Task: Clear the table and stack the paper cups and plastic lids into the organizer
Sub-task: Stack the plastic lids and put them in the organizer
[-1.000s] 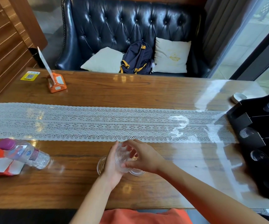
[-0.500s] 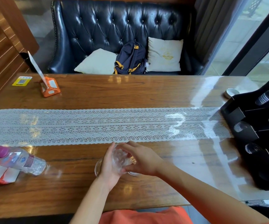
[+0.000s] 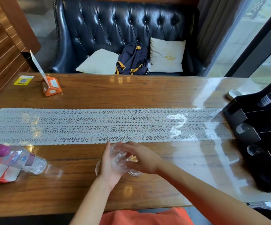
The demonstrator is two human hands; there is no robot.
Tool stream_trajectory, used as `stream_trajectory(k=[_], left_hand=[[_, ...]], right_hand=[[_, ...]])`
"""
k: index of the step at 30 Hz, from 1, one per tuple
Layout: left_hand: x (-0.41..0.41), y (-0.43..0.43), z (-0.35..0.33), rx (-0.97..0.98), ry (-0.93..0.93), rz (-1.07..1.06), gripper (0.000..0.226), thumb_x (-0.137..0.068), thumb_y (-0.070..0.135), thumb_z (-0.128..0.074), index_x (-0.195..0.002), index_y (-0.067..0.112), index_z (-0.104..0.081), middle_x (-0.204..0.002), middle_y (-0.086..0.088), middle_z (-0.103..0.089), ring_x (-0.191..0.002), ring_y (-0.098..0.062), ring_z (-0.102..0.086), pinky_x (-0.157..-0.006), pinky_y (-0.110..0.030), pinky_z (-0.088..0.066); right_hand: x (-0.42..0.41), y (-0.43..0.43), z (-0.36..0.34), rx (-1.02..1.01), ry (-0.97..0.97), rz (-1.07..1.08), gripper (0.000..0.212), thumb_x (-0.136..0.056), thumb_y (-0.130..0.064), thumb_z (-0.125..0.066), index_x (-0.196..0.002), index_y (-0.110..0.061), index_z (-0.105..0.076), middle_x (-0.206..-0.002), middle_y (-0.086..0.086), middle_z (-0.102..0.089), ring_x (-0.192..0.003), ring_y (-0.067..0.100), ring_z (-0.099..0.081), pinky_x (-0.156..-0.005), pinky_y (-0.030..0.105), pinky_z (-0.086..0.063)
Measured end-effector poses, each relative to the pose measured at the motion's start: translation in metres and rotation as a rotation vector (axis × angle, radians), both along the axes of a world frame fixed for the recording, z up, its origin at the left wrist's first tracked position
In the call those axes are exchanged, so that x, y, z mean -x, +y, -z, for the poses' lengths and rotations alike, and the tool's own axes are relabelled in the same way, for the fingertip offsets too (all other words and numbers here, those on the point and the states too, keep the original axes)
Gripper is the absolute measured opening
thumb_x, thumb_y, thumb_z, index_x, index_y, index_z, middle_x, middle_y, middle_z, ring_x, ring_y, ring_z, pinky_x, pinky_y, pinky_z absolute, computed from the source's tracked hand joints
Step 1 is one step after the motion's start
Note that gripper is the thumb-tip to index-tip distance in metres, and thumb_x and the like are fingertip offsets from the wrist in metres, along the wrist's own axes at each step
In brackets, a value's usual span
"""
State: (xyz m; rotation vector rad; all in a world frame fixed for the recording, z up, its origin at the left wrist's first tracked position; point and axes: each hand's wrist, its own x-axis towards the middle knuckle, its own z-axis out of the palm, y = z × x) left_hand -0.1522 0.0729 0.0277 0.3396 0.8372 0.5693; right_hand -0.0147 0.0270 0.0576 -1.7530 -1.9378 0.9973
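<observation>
Plastic lids (image 3: 119,159) at near centre of table (image 3: 131,98), cupped by left hand (image 3: 108,168), gripped by curled right hand (image 3: 143,159); organizer (image 3: 269,174) well apart at three o'clock, nearer right hand.

Both forearms reaching forward, left hand (image 3: 110,165) cupped palm inward, right hand (image 3: 143,159) curled over in a grip

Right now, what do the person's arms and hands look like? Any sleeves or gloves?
Both forearms are bare, with no sleeves reaching them. The left hand and right hand wear no gloves, and I can see no watch, ring or bracelet. The only clothing showing is an orange top at the bottom edge.
</observation>
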Motion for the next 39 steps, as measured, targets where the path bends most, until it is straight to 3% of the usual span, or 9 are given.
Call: stream_trajectory(k=[4, 8, 15, 21, 26, 31, 33, 37, 39], left_hand=[[0.01, 0.002, 0.004, 0.098, -0.038, 0.089, 0.068, -0.073, 0.067, -0.054, -0.116, 0.016, -0.062, -0.12, -0.017, -0.061, -0.093, -0.03, -0.065, -0.078, -0.042, -0.047], [0.015, 0.001, 0.004, 0.135, -0.069, 0.158, 0.07, -0.072, 0.069, -0.054, -0.112, 0.013, -0.067, -0.103, -0.019, -0.07, -0.086, -0.032, -0.07, -0.067, -0.043, -0.055], [0.013, 0.0, 0.006, 0.092, -0.043, 0.163, 0.063, -0.073, 0.07, -0.052, -0.093, 0.015, -0.075, -0.089, -0.012, -0.072, -0.076, -0.024, -0.07, -0.059, -0.035, -0.054], [0.008, -0.007, 0.004, 0.029, -0.041, 0.23, 0.072, -0.073, 0.067, -0.054, -0.116, 0.01, -0.065, -0.106, -0.017, -0.069, -0.093, -0.028, -0.068, -0.073, -0.036, -0.054], [0.01, -0.007, 0.005, -0.073, -0.07, 0.191, 0.056, -0.077, 0.061, -0.051, -0.109, 0.018, -0.068, -0.096, -0.014, -0.073, -0.086, -0.024, -0.07, -0.066, -0.035, -0.057], [0.012, -0.007, 0.005, -0.135, -0.076, 0.183, 0.037, -0.081, 0.049, -0.053, -0.093, 0.022, -0.075, -0.087, -0.008, -0.073, -0.08, -0.019, -0.071, -0.062, -0.029, -0.056], [0.013, -0.008, 0.004, -0.142, -0.064, 0.181, 0.032, -0.08, 0.047, -0.054, -0.09, 0.024, -0.074, -0.084, -0.007, -0.072, -0.078, -0.018, -0.069, -0.06, -0.029, -0.052], [0.015, -0.007, 0.003, -0.167, -0.021, 0.186, 0.029, -0.076, 0.049, -0.056, -0.086, 0.027, -0.073, -0.079, -0.003, -0.067, -0.075, -0.017, -0.06, -0.06, -0.029, -0.023], [0.016, -0.006, 0.002, -0.17, -0.017, 0.173, 0.027, -0.076, 0.046, -0.056, -0.086, 0.027, -0.071, -0.079, -0.002, -0.066, -0.074, -0.017, -0.06, -0.059, -0.029, -0.023]], right_hand=[[-0.002, 0.0, -0.002, -0.063, -0.196, -0.154, 0.073, -0.079, -0.016, -0.071, -0.144, -0.03, -0.039, -0.142, 0.001, -0.045, -0.123, 0.021, -0.05, -0.096, 0.04, -0.048], [0.001, -0.001, -0.007, -0.168, -0.325, -0.239, 0.067, -0.08, -0.022, -0.069, -0.141, -0.028, -0.044, -0.134, 0.005, -0.05, -0.118, 0.025, -0.051, -0.087, 0.037, -0.047], [0.002, -0.006, -0.006, -0.164, -0.297, -0.191, 0.064, -0.079, -0.035, -0.069, -0.137, -0.025, -0.045, -0.128, 0.004, -0.048, -0.108, 0.025, -0.056, -0.079, 0.037, -0.051], [-0.002, -0.016, -0.001, -0.173, -0.276, -0.136, 0.069, -0.073, -0.051, -0.07, -0.134, -0.031, -0.045, -0.127, 0.001, -0.05, -0.096, 0.023, -0.064, -0.067, 0.034, -0.052], [0.002, -0.013, 0.0, -0.165, -0.298, -0.107, 0.07, -0.071, -0.056, -0.072, -0.133, -0.033, -0.047, -0.129, -0.002, -0.052, -0.091, 0.024, -0.068, -0.07, 0.035, -0.054], [0.007, -0.015, 0.005, -0.164, -0.274, -0.07, 0.069, -0.075, -0.053, -0.07, -0.136, -0.034, -0.047, -0.134, -0.001, -0.051, -0.097, 0.027, -0.067, -0.076, 0.04, -0.056], [0.009, -0.016, 0.007, -0.164, -0.261, -0.062, 0.068, -0.076, -0.05, -0.07, -0.138, -0.036, -0.045, -0.135, -0.001, -0.05, -0.1, 0.027, -0.066, -0.078, 0.041, -0.056], [0.013, -0.014, 0.006, -0.161, -0.23, -0.034, 0.065, -0.078, -0.045, -0.071, -0.138, -0.039, -0.046, -0.139, -0.004, -0.049, -0.107, 0.026, -0.065, -0.085, 0.042, -0.054], [0.017, -0.013, 0.006, -0.177, -0.234, -0.039, 0.063, -0.08, -0.043, -0.07, -0.138, -0.038, -0.047, -0.143, -0.003, -0.047, -0.111, 0.027, -0.063, -0.086, 0.043, -0.054]])
